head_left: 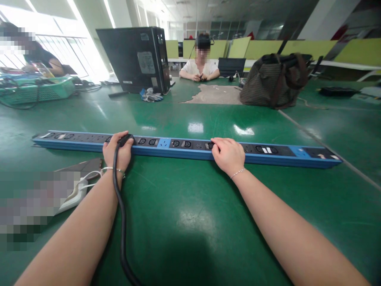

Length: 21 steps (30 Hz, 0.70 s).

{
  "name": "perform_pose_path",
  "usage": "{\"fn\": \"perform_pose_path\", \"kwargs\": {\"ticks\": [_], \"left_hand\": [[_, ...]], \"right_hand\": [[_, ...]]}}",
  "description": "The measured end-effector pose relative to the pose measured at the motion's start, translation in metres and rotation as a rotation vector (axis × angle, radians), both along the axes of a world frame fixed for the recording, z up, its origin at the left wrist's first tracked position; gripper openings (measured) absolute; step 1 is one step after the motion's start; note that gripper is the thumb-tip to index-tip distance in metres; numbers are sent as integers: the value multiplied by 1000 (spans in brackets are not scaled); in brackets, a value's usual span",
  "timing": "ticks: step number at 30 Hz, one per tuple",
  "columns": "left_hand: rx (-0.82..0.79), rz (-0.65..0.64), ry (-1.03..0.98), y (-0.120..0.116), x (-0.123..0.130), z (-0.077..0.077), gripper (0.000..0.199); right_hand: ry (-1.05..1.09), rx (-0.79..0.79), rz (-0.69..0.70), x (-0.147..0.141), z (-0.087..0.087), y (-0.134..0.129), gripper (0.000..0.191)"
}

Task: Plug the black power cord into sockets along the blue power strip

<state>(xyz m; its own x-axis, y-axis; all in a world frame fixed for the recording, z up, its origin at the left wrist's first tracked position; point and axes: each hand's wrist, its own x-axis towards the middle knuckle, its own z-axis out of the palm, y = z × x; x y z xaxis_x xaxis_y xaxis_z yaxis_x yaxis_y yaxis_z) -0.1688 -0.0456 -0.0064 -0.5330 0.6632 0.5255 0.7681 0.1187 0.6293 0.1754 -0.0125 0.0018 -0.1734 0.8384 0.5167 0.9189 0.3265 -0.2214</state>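
A long blue power strip (166,151) with black socket panels lies across the green table. On its left half, my left hand (115,153) is closed around a black power plug (126,140), held against the sockets. Whether the plug is seated in a socket is hidden by my fingers. From the plug a thick black cable (119,206) runs over my wrist and down toward me. Right of the strip's middle, my right hand (229,154) grips the strip, fingers bent over its top and thumb along the near side.
Behind the strip stand a black computer tower (133,59), a pair of gloves (151,95) and a striped bag (270,81). A green basket (44,89) sits at the left. Near my left forearm lies a white cable (86,180). Another person (200,63) sits opposite, one more at the left.
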Motion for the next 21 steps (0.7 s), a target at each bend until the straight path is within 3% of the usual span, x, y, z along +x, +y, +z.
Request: {"fn": "perform_pose_path", "kwargs": {"ticks": [13,21], "left_hand": [[-23,35,67,-3,-2,0,34],[17,20,-8,-3,1,0,29]], "right_hand": [[-1,13,-7,0,0,0,33],[0,8,-11,-1,0,-1,34]]}}
